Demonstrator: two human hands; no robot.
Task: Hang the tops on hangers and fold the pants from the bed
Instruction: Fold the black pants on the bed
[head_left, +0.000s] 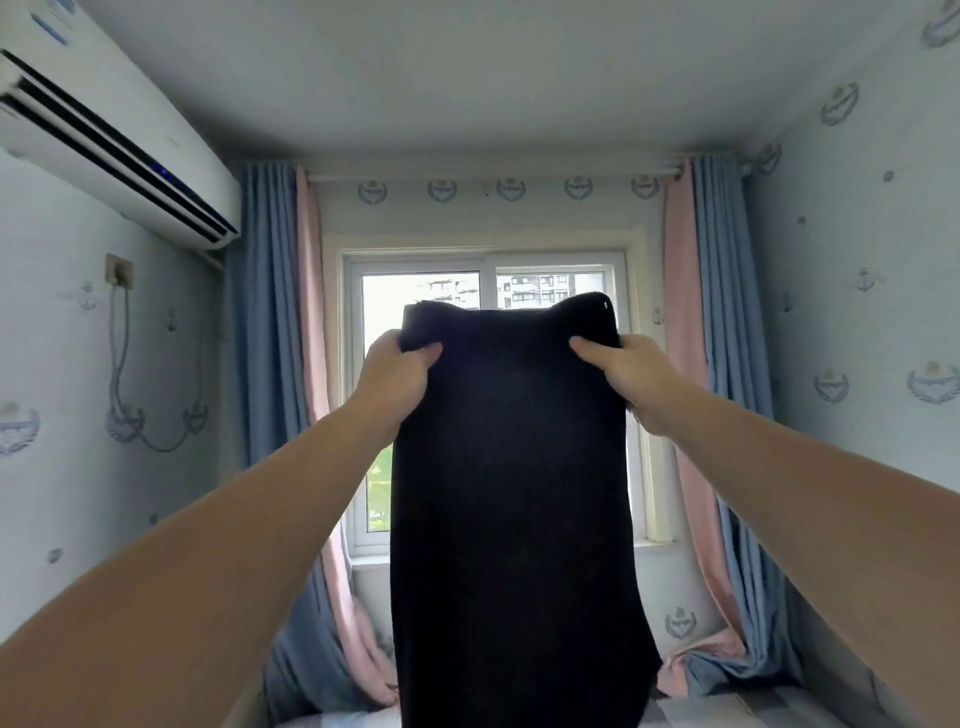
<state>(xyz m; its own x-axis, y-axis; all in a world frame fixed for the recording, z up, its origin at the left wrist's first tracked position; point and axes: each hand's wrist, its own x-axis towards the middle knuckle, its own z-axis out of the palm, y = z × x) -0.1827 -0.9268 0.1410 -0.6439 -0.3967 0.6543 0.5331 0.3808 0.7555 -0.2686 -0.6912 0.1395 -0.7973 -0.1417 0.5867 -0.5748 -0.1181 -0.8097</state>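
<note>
You hold the black pants (514, 493) up in front of you, stretched flat between your hands. Your left hand (400, 369) grips the upper left corner and your right hand (623, 369) grips the upper right, thumbs on the side of the cloth facing you. The top edge sags slightly between the two grips, with each corner poking up above a hand. Below your hands the cloth hangs straight down as one plain dark panel, and its lower end runs out of view.

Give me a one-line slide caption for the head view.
Left hand and right hand grip a black garment by its top edge, hanging before the window.
</note>
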